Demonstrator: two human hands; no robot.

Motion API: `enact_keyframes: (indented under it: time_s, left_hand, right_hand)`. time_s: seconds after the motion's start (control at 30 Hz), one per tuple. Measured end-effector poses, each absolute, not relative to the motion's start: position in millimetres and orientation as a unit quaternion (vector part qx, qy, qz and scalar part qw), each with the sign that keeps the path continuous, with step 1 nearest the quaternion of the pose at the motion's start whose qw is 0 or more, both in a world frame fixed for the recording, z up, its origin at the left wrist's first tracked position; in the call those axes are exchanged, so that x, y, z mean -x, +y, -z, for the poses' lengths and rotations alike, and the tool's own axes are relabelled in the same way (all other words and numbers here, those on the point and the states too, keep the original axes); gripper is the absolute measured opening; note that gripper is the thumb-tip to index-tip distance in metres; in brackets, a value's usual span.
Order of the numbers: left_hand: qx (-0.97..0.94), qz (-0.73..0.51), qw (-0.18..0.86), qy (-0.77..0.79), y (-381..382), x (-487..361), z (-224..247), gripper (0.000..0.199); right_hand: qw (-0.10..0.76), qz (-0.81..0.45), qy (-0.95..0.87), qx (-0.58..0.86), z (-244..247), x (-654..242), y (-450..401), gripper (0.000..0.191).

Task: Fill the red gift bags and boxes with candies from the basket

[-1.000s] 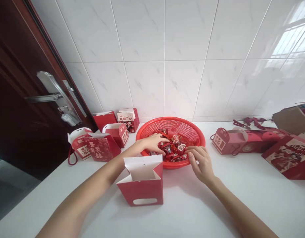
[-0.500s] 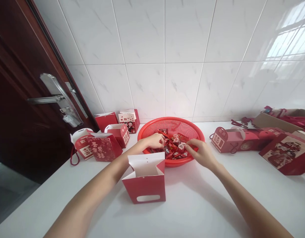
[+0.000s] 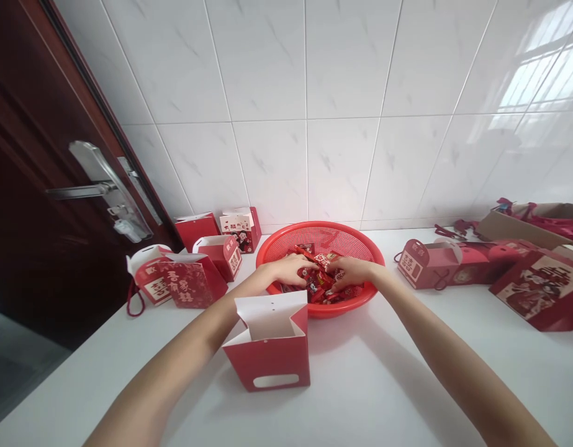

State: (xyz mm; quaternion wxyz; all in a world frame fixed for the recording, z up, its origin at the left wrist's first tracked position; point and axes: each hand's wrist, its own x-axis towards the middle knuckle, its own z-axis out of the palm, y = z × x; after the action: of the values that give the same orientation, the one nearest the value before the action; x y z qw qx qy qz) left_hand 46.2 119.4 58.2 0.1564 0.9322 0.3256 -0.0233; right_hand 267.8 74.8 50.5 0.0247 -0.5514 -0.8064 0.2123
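Beneath the two hands, red-wrapped sweets (image 3: pixel 320 284) lie heaped in a round red basket (image 3: pixel 335 309) on a white table (image 3: pixel 356 391). The person's left hand (image 3: pixel 288 269) reaches over the basket's left side, fingers bent down among the wrappers; whether they are closed on a sweet cannot be told. Opposite it, the right hand (image 3: pixel 352 272) dips thumb and fingers into the same heap, its grip likewise too hidden to tell. Nearer the viewer than the left hand, just in front of the basket, stands an open-topped red box (image 3: pixel 267 360), white inside, with a pale oblong low on its front. Farther left of the left hand, several patterned red cartons (image 3: pixel 188 284) stand close together. Well to the right of the right hand are more red boxes (image 3: pixel 542 288) and a cardboard tray (image 3: pixel 500 226) holding dark red ribbons (image 3: pixel 544 224). Beyond both hands rises a tiled wall (image 3: pixel 342 161).
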Motion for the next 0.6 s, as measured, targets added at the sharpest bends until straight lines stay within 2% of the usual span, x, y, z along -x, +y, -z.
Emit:
enact_keyframes:
  time_s: [0.1,0.17,0.23,0.43,0.6]
  left_hand:
    - [-0.927,0.061,0.152,0.338,122.8,-45.7,-55.4,0.066]
    - [-0.928,0.068,0.145,0.337,124.5,-45.3,-53.6,0.068]
    - [-0.934,0.062,0.141,0.323,125.5,-45.2,-52.2,0.061]
    - [-0.941,0.032,0.156,0.299,131.1,-44.9,-45.3,0.023]
    - [-0.944,0.025,0.154,0.292,135.5,-42.7,-41.4,0.041]
  right_hand:
    - [-0.003,-0.201,-0.817,0.54,-48.1,-269.4,74.9,0.031]
    - [-0.013,-0.198,-0.823,0.533,-46.8,-270.2,76.2,0.041]
    - [-0.017,-0.197,-0.824,0.531,-45.3,-270.9,76.9,0.046]
    - [-0.005,-0.203,-0.817,0.539,-40.8,-274.3,75.3,0.05]
    - [0.037,-0.215,-0.83,0.514,-41.0,-274.1,73.8,0.046]
